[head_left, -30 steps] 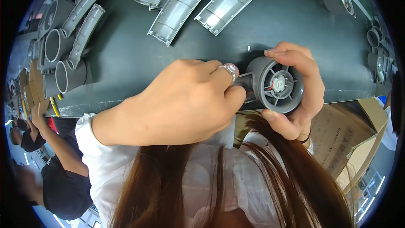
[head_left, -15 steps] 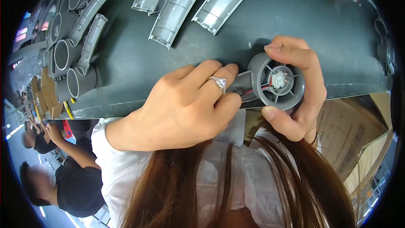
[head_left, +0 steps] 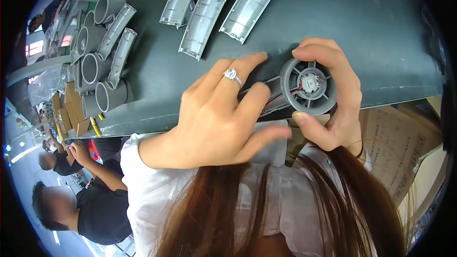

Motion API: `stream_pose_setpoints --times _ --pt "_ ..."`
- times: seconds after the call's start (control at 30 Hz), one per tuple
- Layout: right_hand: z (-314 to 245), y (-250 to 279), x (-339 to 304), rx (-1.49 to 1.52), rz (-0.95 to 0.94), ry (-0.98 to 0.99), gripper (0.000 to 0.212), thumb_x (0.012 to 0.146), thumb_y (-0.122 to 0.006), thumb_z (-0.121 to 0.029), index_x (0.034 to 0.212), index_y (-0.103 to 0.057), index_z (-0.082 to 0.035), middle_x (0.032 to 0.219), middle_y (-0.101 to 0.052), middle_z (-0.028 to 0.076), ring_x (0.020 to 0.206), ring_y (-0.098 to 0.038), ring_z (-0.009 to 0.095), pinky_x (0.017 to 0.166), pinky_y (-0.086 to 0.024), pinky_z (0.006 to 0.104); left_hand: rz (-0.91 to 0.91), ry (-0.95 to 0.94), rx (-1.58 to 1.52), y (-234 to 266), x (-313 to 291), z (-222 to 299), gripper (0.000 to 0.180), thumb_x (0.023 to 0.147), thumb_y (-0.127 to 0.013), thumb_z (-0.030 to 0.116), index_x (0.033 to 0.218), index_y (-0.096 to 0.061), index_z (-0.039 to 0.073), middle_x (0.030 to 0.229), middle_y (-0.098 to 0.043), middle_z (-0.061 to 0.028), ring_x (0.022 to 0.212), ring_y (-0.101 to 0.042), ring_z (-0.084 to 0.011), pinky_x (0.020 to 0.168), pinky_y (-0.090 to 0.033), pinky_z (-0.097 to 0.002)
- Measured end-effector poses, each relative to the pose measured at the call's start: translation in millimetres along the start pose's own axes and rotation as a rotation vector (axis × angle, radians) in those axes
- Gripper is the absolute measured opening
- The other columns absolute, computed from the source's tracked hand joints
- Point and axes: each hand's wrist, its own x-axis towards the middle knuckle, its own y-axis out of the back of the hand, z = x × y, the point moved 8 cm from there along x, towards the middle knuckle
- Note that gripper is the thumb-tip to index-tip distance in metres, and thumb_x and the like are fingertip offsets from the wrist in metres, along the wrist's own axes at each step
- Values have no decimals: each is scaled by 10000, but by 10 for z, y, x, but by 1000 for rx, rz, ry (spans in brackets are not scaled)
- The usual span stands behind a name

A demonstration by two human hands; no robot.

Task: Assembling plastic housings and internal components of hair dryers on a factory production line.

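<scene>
The fan housing, a grey ring with spokes and a small motor at its hub, is sitting at the near edge of the bench, its open face turned up toward the camera so the inside is showing. The right hand is cupping it, forefinger curling over the far rim and thumb pressing the near rim, so its fingers are clamped on the ring, apparently to keep it from turning or sliding off the edge. The left hand is lying just beside it with its fingers spread apart and holding nothing; the tips are resting on or just above the grey stem that is running leftward from the ring, where red and black wires are coming out, though whether they are touching the wires I cannot tell. Closer in, long hair and a white shirt are filling the lower view. Farther back, three curved grey shells are lying hollow side up in a row, within reach. To the far left, grey tubes are lying heaped with their open ends facing the person. Other people are working at lower left.
</scene>
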Motion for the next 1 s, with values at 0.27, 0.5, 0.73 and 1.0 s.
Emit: stream_pose_setpoints --times 0.27,0.5,0.73,1.0 --pt "-13 50 20 19 38 14 584 604 -667 -192 1108 -525 68 1056 -542 211 958 -537 297 843 -436 356 1 85 -431 -82 89 -129 145 683 -696 1 777 -587 -1 1126 -560 -173 893 -549 -318 722 -477 -395" --pt "-9 57 36 10 54 -15 589 601 -668 -195 1109 -528 68 1027 -555 208 924 -551 307 828 -446 355 13 -29 -310 -41 51 -97 171 617 -699 2 701 -551 -15 1153 -561 -173 1033 -522 -360 816 -465 -422" --pt "-12 48 20 13 69 -41 571 607 -660 -221 1090 -549 63 1026 -561 201 912 -565 299 816 -456 347 25 -9 -201 -8 -19 -83 158 625 -690 -10 699 -550 -8 1114 -593 -131 1003 -545 -344 781 -484 -394" --pt "-23 83 -21 15 70 -52 578 607 -668 -210 1109 -556 53 1030 -580 194 907 -585 306 817 -468 349 46 162 -300 -22 -118 -172 83 749 -654 -26 733 -574 -10 987 -600 -146 676 -570 -232 582 -460 -313"
